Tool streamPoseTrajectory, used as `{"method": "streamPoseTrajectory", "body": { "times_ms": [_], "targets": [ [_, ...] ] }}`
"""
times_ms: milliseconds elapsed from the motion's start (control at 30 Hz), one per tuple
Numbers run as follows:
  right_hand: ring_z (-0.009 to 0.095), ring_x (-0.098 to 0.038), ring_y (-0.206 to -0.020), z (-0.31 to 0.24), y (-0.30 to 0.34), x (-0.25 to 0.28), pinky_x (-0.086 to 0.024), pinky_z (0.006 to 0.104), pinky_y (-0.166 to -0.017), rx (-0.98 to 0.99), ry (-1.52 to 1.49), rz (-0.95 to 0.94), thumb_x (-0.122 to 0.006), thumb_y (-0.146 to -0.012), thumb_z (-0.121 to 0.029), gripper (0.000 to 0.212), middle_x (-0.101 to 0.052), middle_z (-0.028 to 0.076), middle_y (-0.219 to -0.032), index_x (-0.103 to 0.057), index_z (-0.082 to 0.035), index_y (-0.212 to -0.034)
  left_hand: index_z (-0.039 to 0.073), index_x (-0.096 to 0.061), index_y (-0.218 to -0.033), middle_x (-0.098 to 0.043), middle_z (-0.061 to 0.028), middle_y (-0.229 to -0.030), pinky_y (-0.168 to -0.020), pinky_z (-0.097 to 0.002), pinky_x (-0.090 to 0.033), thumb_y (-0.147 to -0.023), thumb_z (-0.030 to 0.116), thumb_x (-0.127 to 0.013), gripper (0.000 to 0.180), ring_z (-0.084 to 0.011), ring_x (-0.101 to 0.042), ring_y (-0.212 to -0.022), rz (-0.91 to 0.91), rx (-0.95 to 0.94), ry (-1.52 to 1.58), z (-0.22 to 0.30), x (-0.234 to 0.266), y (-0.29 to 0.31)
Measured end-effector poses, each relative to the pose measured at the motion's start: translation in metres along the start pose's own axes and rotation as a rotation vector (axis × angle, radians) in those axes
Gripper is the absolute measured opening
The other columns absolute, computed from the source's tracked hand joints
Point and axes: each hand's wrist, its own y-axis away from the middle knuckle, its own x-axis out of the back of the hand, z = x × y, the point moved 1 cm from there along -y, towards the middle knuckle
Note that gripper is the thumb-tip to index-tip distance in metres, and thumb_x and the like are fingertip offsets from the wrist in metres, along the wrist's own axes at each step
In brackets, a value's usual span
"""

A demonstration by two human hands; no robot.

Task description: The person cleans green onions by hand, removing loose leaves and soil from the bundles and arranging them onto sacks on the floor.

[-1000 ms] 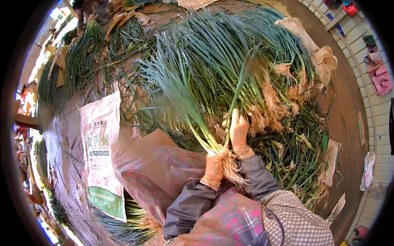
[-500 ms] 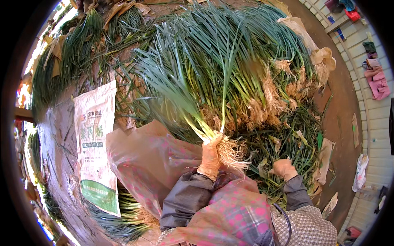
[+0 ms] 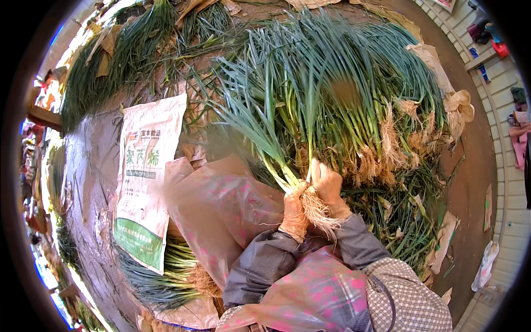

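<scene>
A small bunch of green onions (image 3: 274, 160), with long dark leaves and pale stems, leans up and left over my lap. My left hand (image 3: 295, 207), in a dirt-stained tan covering, is closed around its lower stems. Stringy roots (image 3: 321, 211) hang between my hands. My right hand (image 3: 328, 187) is closed beside the left, its thumb and fingers pinching a single upright stalk low down. Just beyond lies a large heap of green onions (image 3: 332, 110), roots toward me. The palm of my right hand is hidden.
Loose leaf trimmings (image 3: 404, 213) cover the ground to the right. On the left lies a printed white-and-green sack (image 3: 145, 166), with another onion bundle (image 3: 177, 271) below it. A spotted plastic sheet (image 3: 238, 193) covers my lap. A pale ribbed wall (image 3: 506, 182) stands far right.
My right hand has moved left and up from over the trimmings to the held bunch, and now pinches a stalk there. My left hand keeps its grip. The whole view has shifted slightly.
</scene>
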Motion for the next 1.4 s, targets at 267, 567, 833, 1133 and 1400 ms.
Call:
{"method": "streamPoseTrajectory", "body": {
  "times_ms": [267, 567, 833, 1133, 1400],
  "targets": [
    [0.027, -0.064, -0.063, 0.084, 0.130, 0.116, -0.051, 0.0367, -0.055, -0.059, 0.175, -1.223, -0.057, -0.090, -0.040, 0.035, -0.063, 0.009, -0.071, -0.066, -0.009, -0.104, 0.008, -0.057, -0.090, -0.057, -0.0023, -0.070, -0.049, -0.0274, -0.047, -0.092, 0.019, -0.054, 0.011, -0.0142, -0.056, -0.057, -0.039, 0.099, 0.060, -0.002, -0.020, 0.008],
    [0.028, -0.064, -0.072, 0.044, -0.023, 0.080, -0.051, 0.0373, -0.064, -0.169, -0.580, -0.938, -0.063, -0.087, -0.041, 0.038, -0.066, 0.016, -0.082, -0.068, -0.006, -0.102, 0.003, -0.059, -0.096, -0.062, -0.0077, -0.074, -0.050, -0.0299, -0.050, -0.097, 0.033, -0.052, 0.030, -0.0175, -0.061, -0.060, -0.099, -0.012, -0.352, -0.015, -0.020, 0.013],
    [0.020, -0.059, -0.054, 0.021, -0.005, 0.078, -0.047, 0.0346, -0.051, 0.248, -0.514, -0.547, -0.061, -0.084, -0.020, 0.014, -0.063, 0.009, -0.065, -0.067, -0.008, -0.086, 0.004, -0.060, -0.105, -0.062, -0.0050, -0.088, -0.063, -0.0300, -0.052, -0.094, 0.024, -0.060, 0.023, -0.0158, -0.062, -0.075, -0.067, 0.216, -0.112, -0.008, -0.021, 0.008],
    [0.014, -0.053, -0.060, 0.148, -0.023, 0.024, -0.046, 0.0333, -0.060, -0.313, 0.279, -0.487, -0.063, -0.086, -0.045, 0.045, -0.060, 0.005, -0.072, -0.061, -0.005, -0.107, 0.006, -0.054, -0.106, -0.064, -0.0118, -0.087, -0.059, -0.0276, -0.053, -0.088, 0.001, -0.058, 0.020, -0.0204, -0.064, -0.075, -0.233, 0.207, -0.146, -0.015, -0.021, 0.010],
    [0.021, -0.058, -0.054, 0.134, -0.096, 0.006, -0.047, 0.0404, -0.064, -0.221, 0.214, -0.739, -0.058, -0.089, -0.034, 0.026, -0.063, 0.007, -0.063, -0.065, -0.011, -0.080, 0.005, -0.058, -0.102, -0.064, -0.0103, -0.107, -0.059, -0.0259, -0.051, -0.088, 0.003, -0.059, 0.015, -0.0135, -0.061, -0.071, -0.193, 0.113, -0.231, 0.000, -0.020, -0.001]
  ]
}}
